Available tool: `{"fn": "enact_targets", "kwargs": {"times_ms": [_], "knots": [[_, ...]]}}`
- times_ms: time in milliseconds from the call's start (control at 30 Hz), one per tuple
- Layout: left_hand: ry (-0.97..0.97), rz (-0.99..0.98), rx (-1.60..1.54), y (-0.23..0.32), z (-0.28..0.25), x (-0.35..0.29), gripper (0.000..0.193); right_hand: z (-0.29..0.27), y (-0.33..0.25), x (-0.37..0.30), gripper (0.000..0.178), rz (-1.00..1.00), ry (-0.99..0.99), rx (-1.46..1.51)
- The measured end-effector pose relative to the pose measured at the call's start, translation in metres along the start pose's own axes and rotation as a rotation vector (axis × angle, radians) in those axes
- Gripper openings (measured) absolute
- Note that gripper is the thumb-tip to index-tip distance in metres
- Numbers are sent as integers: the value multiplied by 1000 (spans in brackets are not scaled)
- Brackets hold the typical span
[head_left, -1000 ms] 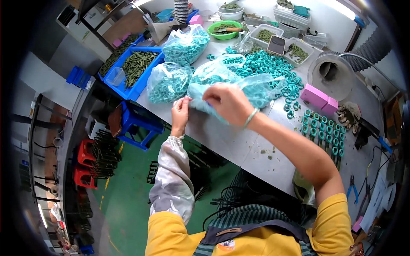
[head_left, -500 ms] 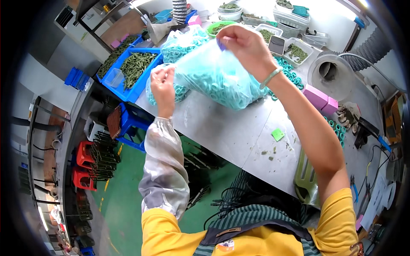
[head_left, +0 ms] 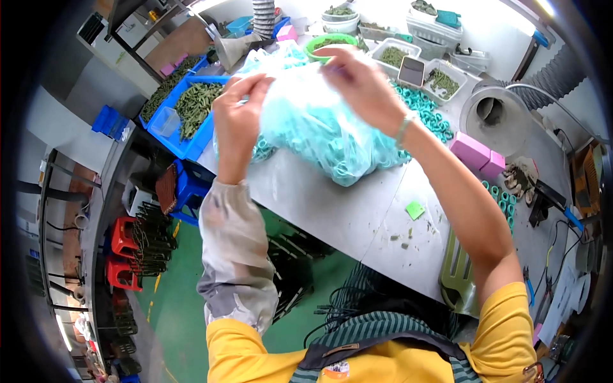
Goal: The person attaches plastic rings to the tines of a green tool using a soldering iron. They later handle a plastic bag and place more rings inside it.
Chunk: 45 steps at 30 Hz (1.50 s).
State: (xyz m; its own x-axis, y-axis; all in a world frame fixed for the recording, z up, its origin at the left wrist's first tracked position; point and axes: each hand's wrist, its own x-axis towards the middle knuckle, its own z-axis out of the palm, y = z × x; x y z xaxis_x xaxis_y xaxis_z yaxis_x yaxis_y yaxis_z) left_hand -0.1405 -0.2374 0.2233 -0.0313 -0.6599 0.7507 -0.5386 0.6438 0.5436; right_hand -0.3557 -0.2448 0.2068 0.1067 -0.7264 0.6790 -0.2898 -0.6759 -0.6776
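Observation:
A clear plastic bag (head_left: 338, 143) full of turquoise rings rests on the grey metal table (head_left: 325, 223), its upper part pulled up between my hands. My left hand (head_left: 239, 121) pinches the bag's left edge between thumb and fingers. At the opposite upper edge is my right hand (head_left: 367, 89), fingers curled on the plastic and smeared by motion. Behind it, another bag of turquoise rings is partly hidden. Loose turquoise rings (head_left: 434, 118) lie to the right of the bag, near my right wrist.
A blue tray (head_left: 186, 152) of green pieces stands at the left. Tubs and a green bowl (head_left: 311, 48) line the back. At the right are a pink block (head_left: 471, 148), a metal funnel (head_left: 520, 124) and an olive slotted piece (head_left: 456, 268). A green note (head_left: 415, 209) lies in front.
The bag has come closer to me and its top has lowered and widened. My left hand has come nearer and slightly left; my right hand is somewhat lower.

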Motion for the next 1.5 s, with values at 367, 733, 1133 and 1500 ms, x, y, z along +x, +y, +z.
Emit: {"fn": "enact_targets", "kwargs": {"times_ms": [367,733,1133,1500], "knots": [[227,-869,-677,-100,69,-182,72,31,-21,31,29,-72,-26,-89],[162,-607,-592,-95,127,-158,60,-1,10,81,25,-258,122,-28],[534,-537,-195,-75,168,-156,50,-42,-24,89,29,101,398,96],[481,-379,296,-89,175,-162,40,-77,-8,115,35,-453,130,-167]]}}
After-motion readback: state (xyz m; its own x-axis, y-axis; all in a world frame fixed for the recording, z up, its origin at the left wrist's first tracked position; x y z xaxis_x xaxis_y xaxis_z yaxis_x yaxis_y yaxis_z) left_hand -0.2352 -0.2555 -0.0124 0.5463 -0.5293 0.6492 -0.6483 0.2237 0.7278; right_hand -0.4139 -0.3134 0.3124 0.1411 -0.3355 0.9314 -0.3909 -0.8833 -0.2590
